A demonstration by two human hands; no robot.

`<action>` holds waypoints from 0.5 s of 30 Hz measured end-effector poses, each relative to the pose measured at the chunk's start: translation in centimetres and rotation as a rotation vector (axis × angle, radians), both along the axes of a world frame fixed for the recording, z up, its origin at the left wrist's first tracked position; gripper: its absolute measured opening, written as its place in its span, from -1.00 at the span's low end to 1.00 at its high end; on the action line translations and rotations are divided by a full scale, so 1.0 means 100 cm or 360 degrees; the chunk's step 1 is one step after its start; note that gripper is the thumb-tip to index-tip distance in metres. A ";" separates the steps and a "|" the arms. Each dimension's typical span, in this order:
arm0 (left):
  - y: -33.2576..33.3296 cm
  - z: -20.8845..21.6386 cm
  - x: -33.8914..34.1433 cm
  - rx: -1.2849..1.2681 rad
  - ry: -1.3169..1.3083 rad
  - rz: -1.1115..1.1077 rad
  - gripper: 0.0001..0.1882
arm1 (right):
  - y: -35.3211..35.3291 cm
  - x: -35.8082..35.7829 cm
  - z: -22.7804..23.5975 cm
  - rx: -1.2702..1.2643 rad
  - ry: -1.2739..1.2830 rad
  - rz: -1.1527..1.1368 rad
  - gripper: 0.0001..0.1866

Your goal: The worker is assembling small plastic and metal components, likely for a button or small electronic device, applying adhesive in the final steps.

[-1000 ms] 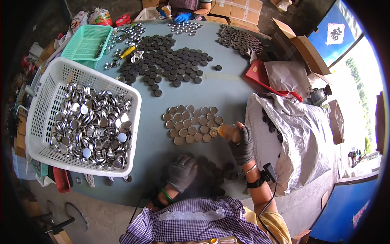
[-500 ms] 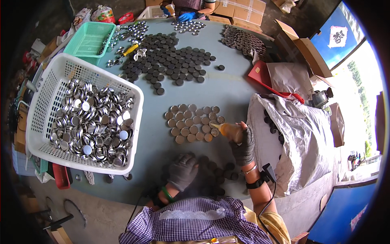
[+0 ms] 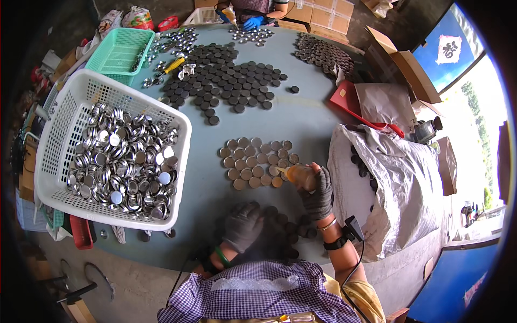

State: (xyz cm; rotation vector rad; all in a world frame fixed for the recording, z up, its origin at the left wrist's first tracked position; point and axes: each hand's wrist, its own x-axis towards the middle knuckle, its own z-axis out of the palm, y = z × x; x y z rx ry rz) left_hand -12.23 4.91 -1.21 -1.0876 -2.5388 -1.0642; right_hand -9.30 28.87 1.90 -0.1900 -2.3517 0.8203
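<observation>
My right hand (image 3: 318, 194), in a grey fingerless glove, is wrapped round a squeeze bottle (image 3: 302, 176) of amber liquid. The bottle lies tilted, its pale nozzle pointing left over the right side of a cluster of round metal caps (image 3: 252, 161) laid flat in rows. Whether the tip touches a cap, I cannot tell. Close to the table's near edge, my left hand (image 3: 242, 227), gloved too, rests with its fingers curled in; what is under them is hidden. Several dark round discs (image 3: 291, 229) lie in shadow between my two hands.
A white basket (image 3: 180, 177) heaped with shiny caps stands left, a green basket (image 3: 116, 46) behind it. Many dark discs (image 3: 231, 86) cover the table's far middle. A white sack (image 3: 393, 188) sits at right, near a red dustpan (image 3: 344, 102). Across the table, a co-worker's blue-gloved hand (image 3: 253, 23) works.
My right hand and the bottle have shifted slightly left and down along the cap cluster. My left hand stays put. The co-worker's blue glove and bottle have moved a little right.
</observation>
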 end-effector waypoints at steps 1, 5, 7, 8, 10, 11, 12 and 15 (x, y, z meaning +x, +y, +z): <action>0.000 0.000 0.000 0.0000 0.0000 -0.0001 -0.76 | 0.001 0.000 0.000 0.0022 -0.0010 -0.0010 -0.29; -0.001 -0.001 0.000 -0.0039 -0.0046 0.0004 -0.75 | 0.000 0.002 0.002 0.0090 0.0006 -0.0012 -0.31; -0.001 -0.002 0.000 -0.0033 -0.0053 -0.0001 -0.74 | 0.001 0.005 0.002 0.0069 -0.0033 -0.0012 -0.32; -0.001 -0.003 0.000 -0.0027 -0.0052 -0.0002 -0.74 | 0.002 0.007 0.001 0.0047 -0.0071 -0.0009 -0.32; 0.000 -0.003 0.001 -0.0017 -0.0051 -0.0007 -0.74 | 0.005 0.010 -0.005 0.0050 -0.0065 -0.0007 -0.34; 0.000 -0.003 0.002 -0.0025 -0.0054 0.0004 -0.74 | 0.006 0.011 -0.006 0.0051 -0.0060 -0.0004 -0.35; 0.000 -0.003 0.002 -0.0033 -0.0057 0.0017 -0.74 | 0.005 0.012 -0.007 0.0051 -0.0060 -0.0002 -0.35; 0.000 -0.004 0.001 -0.0036 -0.0040 0.0019 -0.74 | 0.004 0.014 -0.006 0.0033 -0.0053 0.0026 -0.36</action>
